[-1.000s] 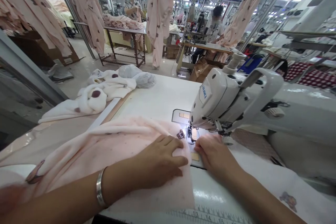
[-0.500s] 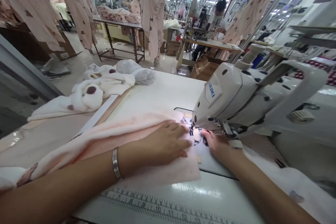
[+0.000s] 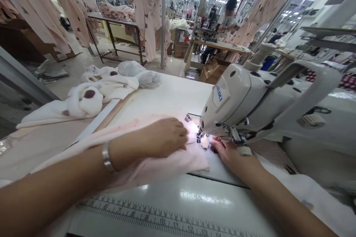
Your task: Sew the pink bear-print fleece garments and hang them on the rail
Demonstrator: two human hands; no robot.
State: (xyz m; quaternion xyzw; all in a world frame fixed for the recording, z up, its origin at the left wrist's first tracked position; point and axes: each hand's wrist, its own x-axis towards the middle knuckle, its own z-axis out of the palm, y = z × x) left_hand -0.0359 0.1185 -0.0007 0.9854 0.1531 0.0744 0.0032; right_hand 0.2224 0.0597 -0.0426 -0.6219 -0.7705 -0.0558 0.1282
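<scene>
Pale pink plush fabric (image 3: 194,157) lies across the machine bed, its inner end under the presser foot (image 3: 198,137) of a white sewing machine (image 3: 230,92). My left hand (image 3: 167,137), with a silver bangle at the wrist, rests over the fabric left of the needle. Its fingers are curled together, gathering the cloth. Right of the presser foot, my right hand (image 3: 226,152) is low beside the needle plate, thumb and fingers drawn together. A small dark rounded thing (image 3: 214,149) shows at its fingertips; its kind is unclear.
White spotted plush fabric (image 3: 86,96) and a clear plastic bag (image 3: 147,76) lie at the table's left. A printed ruler (image 3: 161,218) runs along the front edge. Pink garments (image 3: 146,14) hang beyond the table. A co-worker (image 3: 228,18) sits at another station.
My left hand has shifted left and its spread fingers have curled in. The near edge of the pink fabric has pulled up and back. My right hand stays by the needle plate.
</scene>
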